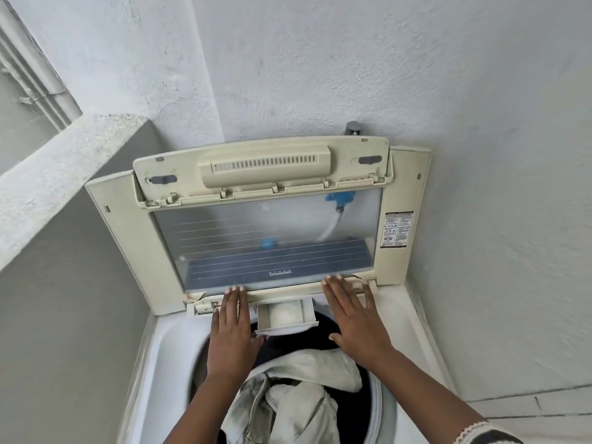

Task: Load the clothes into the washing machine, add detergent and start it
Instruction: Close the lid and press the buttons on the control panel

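The drum's bottom hides under pale clothes at 6 o'clock; the lid stands raised at 12, long axis crosswise, left hand and right hand spread flat on its lower edge

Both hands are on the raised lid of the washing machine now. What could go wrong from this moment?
1. The small white detergent drawer stands pulled out under the cream plastic lid with clear window; lowering the lid may strike it.
2. The pale grey crumpled clothes rise above the drum's rim, so cloth may get caught.
3. The left hand and right hand lie flat near the hinged fold, which may pinch fingers.
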Available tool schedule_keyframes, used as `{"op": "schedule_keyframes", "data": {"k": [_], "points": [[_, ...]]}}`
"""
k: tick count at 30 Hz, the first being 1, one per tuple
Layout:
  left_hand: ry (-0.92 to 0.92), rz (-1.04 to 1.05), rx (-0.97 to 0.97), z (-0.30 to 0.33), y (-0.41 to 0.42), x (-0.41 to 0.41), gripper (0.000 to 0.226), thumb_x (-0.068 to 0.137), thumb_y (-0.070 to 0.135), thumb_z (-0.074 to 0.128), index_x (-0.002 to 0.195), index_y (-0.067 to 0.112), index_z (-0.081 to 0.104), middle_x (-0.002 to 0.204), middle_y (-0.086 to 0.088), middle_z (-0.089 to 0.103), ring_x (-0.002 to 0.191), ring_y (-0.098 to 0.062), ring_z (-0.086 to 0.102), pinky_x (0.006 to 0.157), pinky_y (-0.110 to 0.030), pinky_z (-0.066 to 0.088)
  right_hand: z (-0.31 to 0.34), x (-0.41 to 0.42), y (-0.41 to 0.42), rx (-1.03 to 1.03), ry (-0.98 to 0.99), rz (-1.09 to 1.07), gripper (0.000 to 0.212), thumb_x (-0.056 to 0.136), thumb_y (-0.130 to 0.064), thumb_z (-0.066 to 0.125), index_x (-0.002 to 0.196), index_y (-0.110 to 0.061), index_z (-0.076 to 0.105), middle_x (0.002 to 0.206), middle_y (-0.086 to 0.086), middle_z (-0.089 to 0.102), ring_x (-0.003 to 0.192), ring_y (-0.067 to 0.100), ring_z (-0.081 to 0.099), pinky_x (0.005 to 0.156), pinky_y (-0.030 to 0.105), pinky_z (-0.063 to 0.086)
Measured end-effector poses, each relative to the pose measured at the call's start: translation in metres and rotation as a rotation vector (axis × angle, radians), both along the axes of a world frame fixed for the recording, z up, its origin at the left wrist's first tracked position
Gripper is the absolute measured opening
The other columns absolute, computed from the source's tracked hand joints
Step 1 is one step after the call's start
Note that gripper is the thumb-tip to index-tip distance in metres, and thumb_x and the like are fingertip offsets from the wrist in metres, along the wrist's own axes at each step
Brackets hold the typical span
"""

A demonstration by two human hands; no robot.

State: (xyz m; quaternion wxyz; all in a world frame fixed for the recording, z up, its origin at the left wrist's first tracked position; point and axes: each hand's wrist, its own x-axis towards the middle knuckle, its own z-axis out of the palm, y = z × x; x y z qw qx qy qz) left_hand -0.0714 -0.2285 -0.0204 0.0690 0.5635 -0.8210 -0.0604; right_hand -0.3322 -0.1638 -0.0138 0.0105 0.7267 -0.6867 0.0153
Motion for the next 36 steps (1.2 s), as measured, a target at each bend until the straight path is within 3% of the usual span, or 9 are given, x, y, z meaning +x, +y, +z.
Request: {"op": "schedule_keyframes", "data": {"k": [2,6,11,17,21,24,27,31,36], "points": [[-0.034,0.006,-0.026,-0.003,0.001,-0.002,0.124,0.06,0.051,0.086,0.152,0.004,0.017,0.153,-0.02,0.033,0.142,-0.034,0.03,0.107,-0.054,0.04,-0.006,0.002,-0.001,-0.023,0.024,-0.005,0.125,0.061,-0.052,0.084,0.157,-0.011,0.016,0.166,0.007,0.009,0.153,0.024,0.008,0.116,0.062,0.011],[-0.115,0.022,-0.082,-0.012,0.002,-0.006,0.124,0.068,0.06,0.075,0.153,0.002,0.007,0.159,-0.02,0.017,0.151,-0.032,0.005,0.115,-0.056,0.027,-0.018,0.003,-0.003,-0.073,0.051,-0.024,0.122,0.063,-0.053,0.083,0.157,-0.009,0.017,0.166,0.009,0.01,0.153,0.026,0.012,0.115,0.065,0.014],[-0.18,-0.006,-0.125,-0.023,-0.003,-0.004,0.125,0.071,0.062,0.073,0.152,-0.003,0.003,0.158,-0.024,0.013,0.148,-0.039,0.011,0.115,-0.058,0.025,-0.035,0.002,-0.009,-0.196,0.115,-0.025,0.111,0.072,-0.062,0.073,0.155,-0.008,0.023,0.164,0.011,0.018,0.151,0.028,0.019,0.115,0.066,0.015],[-0.23,-0.044,-0.234,-0.039,-0.012,0.001,0.122,0.07,0.063,0.07,0.152,-0.005,0.01,0.155,-0.027,0.022,0.145,-0.041,0.019,0.114,-0.059,0.028,-0.051,-0.002,-0.017,-0.36,0.178,0.017,0.1,0.084,-0.068,0.057,0.155,-0.008,0.02,0.162,0.011,0.019,0.149,0.029,0.02,0.117,0.06,0.009],[-0.23,-0.073,-0.334,-0.05,-0.018,0.005,0.119,0.073,0.065,0.064,0.152,-0.004,0.007,0.154,-0.026,0.019,0.145,-0.042,0.017,0.117,-0.056,0.018,-0.055,-0.005,-0.021,-0.437,0.196,0.044,0.097,0.084,-0.068,0.056,0.153,-0.007,0.024,0.159,0.012,0.023,0.147,0.029,0.024,0.119,0.055,0.005],[-0.219,-0.062,-0.436,-0.058,-0.021,0.005,0.099,0.088,0.062,0.041,0.152,-0.005,0.005,0.151,-0.027,0.024,0.141,-0.041,0.023,0.12,-0.055,0.011,-0.062,-0.005,-0.027,-0.513,0.174,0.042,0.09,0.085,-0.063,0.061,0.149,-0.007,0.031,0.155,0.011,0.03,0.143,0.029,0.031,0.117,0.051,0.011],[-0.187,-0.024,-0.514,-0.063,-0.025,0.001,0.082,0.098,0.056,0.025,0.152,-0.005,0.012,0.145,-0.025,0.034,0.136,-0.04,0.032,0.114,-0.056,0.025,-0.069,-0.003,-0.033,-0.586,0.146,0.026,0.081,0.086,-0.058,0.064,0.144,-0.009,0.038,0.149,0.009,0.036,0.138,0.029,0.036,0.11,0.05,0.02],[-0.088,0.048,-0.641,-0.07,-0.029,-0.004,0.072,0.098,0.053,0.044,0.146,0.001,0.034,0.141,-0.017,0.041,0.134,-0.032,0.039,0.109,-0.052,0.032,-0.073,-0.001,-0.039,-0.668,0.126,0.011,0.069,0.088,-0.052,0.065,0.138,-0.011,0.042,0.143,0.008,0.041,0.133,0.028,0.041,0.106,0.048,0.025],[0.022,0.073,-0.717,-0.081,-0.034,-0.005,0.082,0.084,0.049,0.07,0.144,0.005,0.036,0.139,-0.012,0.042,0.137,-0.026,0.032,0.11,-0.047,0.026,-0.077,0.005,-0.045,-0.748,0.068,-0.034,0.058,0.087,-0.043,0.071,0.131,-0.014,0.046,0.136,0.005,0.044,0.128,0.027,0.045,0.103,0.045,0.026]]}}
